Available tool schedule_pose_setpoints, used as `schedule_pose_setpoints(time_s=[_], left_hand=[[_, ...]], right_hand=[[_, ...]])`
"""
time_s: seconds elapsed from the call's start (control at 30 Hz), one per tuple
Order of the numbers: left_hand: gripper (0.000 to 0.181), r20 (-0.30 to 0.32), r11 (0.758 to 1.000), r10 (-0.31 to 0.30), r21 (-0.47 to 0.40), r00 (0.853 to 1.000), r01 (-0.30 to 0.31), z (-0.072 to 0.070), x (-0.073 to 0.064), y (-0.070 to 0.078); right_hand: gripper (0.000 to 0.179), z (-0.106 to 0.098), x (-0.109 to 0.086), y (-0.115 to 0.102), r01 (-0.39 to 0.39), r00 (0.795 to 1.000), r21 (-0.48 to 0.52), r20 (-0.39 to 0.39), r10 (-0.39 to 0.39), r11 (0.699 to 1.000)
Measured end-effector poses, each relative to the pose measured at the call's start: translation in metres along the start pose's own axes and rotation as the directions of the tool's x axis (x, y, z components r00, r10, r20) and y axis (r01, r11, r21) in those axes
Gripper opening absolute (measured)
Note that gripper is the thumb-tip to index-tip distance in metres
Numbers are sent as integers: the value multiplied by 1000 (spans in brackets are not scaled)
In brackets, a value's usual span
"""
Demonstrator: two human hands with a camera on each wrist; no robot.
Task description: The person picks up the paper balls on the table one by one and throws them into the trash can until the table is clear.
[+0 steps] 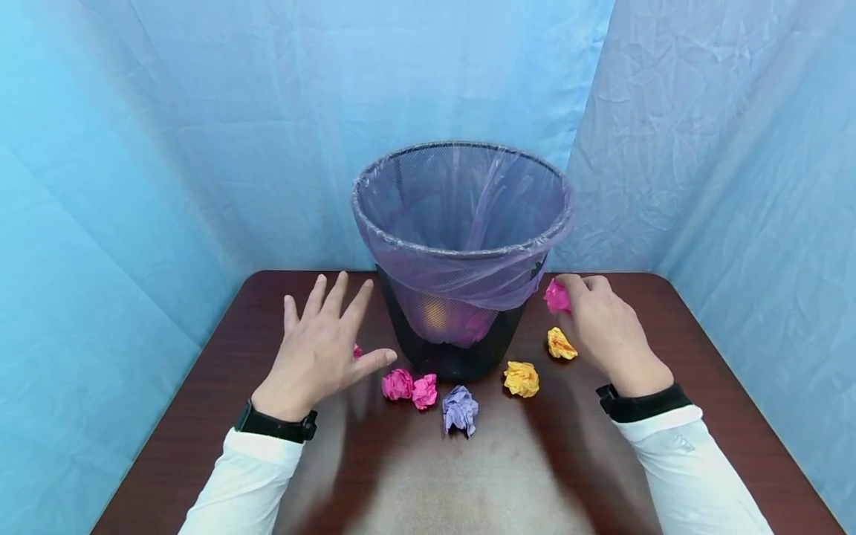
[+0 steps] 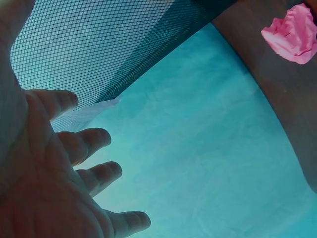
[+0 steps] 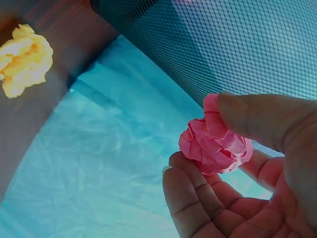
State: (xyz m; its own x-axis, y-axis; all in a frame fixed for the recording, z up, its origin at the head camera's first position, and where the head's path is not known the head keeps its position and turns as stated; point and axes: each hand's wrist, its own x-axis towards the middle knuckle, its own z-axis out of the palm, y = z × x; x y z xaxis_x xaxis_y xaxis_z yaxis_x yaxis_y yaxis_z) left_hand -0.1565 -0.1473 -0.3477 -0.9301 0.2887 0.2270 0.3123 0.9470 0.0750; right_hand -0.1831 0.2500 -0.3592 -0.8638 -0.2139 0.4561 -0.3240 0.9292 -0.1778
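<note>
My right hand (image 1: pixel 607 331) pinches a crumpled pink paper ball (image 3: pixel 215 141) between thumb and fingers, to the right of the mesh wastebasket (image 1: pixel 461 364). Spread fingers mark my left hand (image 1: pixel 319 353), which holds nothing and hovers left of the basket. Partly behind its thumb is a pink paper ball (image 1: pixel 357 350). Two more pink balls, one darker (image 1: pixel 397 384) and one lighter (image 1: pixel 424 391), lie side by side before the basket. A purple paper ball (image 1: pixel 460 410) sits in front, with a yellow ball (image 1: pixel 521 379) and another yellow ball (image 1: pixel 561 344) to the right.
A translucent purple bag (image 1: pixel 468 279) lines the basket and folds over its rim. Yellow and pink shapes show through the basket's lower wall. The brown table (image 1: pixel 221 446) has blue cloth (image 1: pixel 267 134) hanging behind it and at both sides.
</note>
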Motion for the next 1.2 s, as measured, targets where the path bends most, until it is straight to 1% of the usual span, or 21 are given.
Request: schedule_pose_setpoints(time_s=[0.17,0.3,0.67,0.87,1.2], left_hand=[[107,-9,1000,6,1,1000,-6,-7,3,0],[106,-17,1000,16,3,1000,-16,-12,4,0],[105,-7,999,26,-31,1000,-26,-27,8,2],[109,-2,999,33,-20,999,-33,-34,10,2],[108,-6,1000,28,-9,1000,-29,-44,11,2]], right_hand=[[45,-10,6,-2,0,1000,0,-24,0,1000],[44,-19,11,-3,-4,1000,4,-24,4,1000],[43,-41,24,-9,-7,998,-10,-57,7,1000],[46,-53,31,-12,-33,999,-5,-42,32,999],[46,-73,42,-12,-47,995,-9,-85,46,999]])
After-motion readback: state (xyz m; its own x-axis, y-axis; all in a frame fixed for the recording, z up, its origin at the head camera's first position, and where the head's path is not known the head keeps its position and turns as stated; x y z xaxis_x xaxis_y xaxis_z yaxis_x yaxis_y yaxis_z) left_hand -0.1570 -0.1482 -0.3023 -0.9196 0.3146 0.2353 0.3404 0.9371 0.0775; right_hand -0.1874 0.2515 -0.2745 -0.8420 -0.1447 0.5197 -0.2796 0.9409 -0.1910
